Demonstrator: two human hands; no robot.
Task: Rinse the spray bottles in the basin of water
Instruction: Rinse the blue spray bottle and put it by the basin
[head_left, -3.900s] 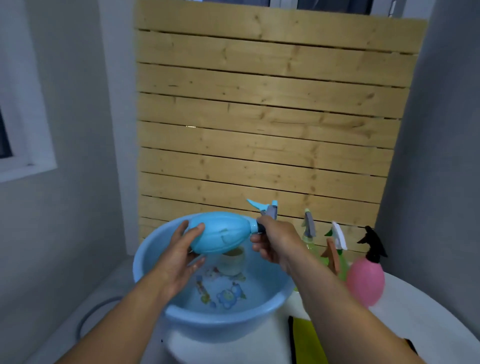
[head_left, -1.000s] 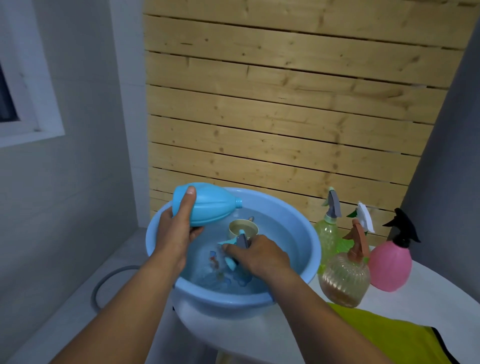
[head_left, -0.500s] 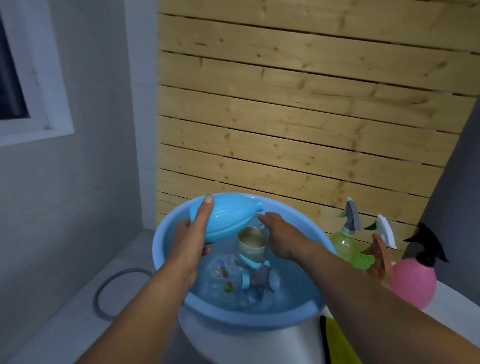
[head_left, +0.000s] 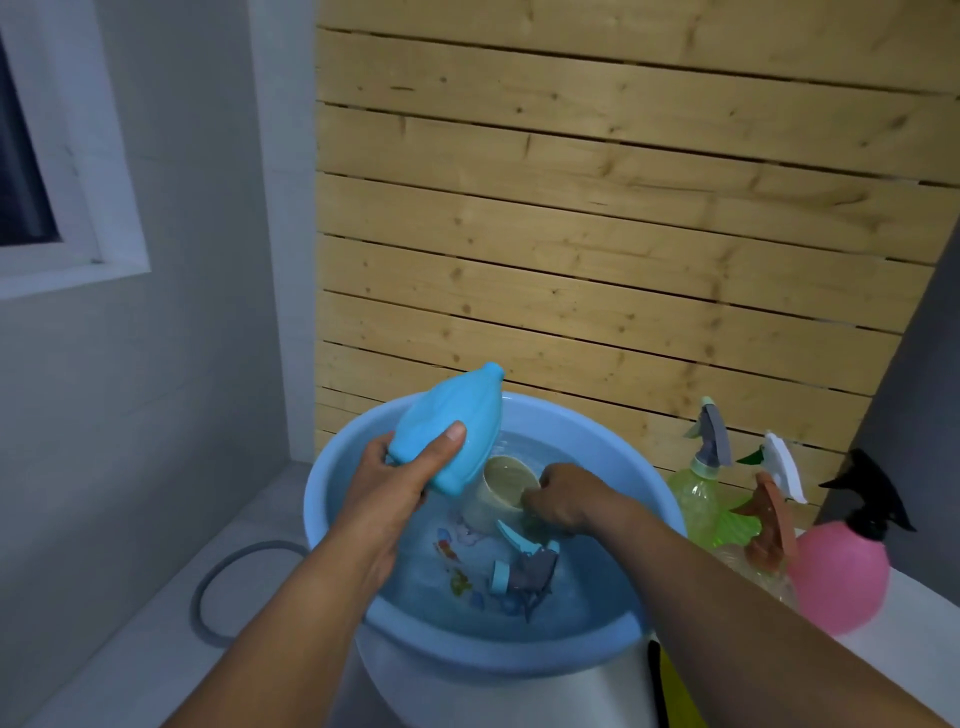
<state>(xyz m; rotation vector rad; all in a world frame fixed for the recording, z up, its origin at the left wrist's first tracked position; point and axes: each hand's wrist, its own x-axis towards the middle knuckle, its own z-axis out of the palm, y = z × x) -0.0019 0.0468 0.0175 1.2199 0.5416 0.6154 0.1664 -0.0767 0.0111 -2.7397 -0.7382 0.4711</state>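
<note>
My left hand (head_left: 387, 493) grips the blue spray bottle body (head_left: 452, 426), which has no spray head on it; its open neck points up and away over the blue basin (head_left: 519, 654) of water. My right hand (head_left: 563, 499) holds the rim of a beige cup (head_left: 501, 491) lying tilted in the water. The bottle's blue and grey spray head (head_left: 524, 569) lies under the water near the basin's middle.
Right of the basin, on a white table (head_left: 914, 634), stand a green bottle (head_left: 698, 486), an amber bottle (head_left: 763, 545) with a brown head, a white-headed bottle behind it, and a pink bottle (head_left: 836, 571) with a black head. A yellow cloth (head_left: 675, 691) lies at the table's near edge. A wooden slat wall stands behind.
The spray head came off the blue bottle and now lies in the water. My left hand tipped the bottle's neck upward. My right hand moved onto the beige cup and took hold of its rim.
</note>
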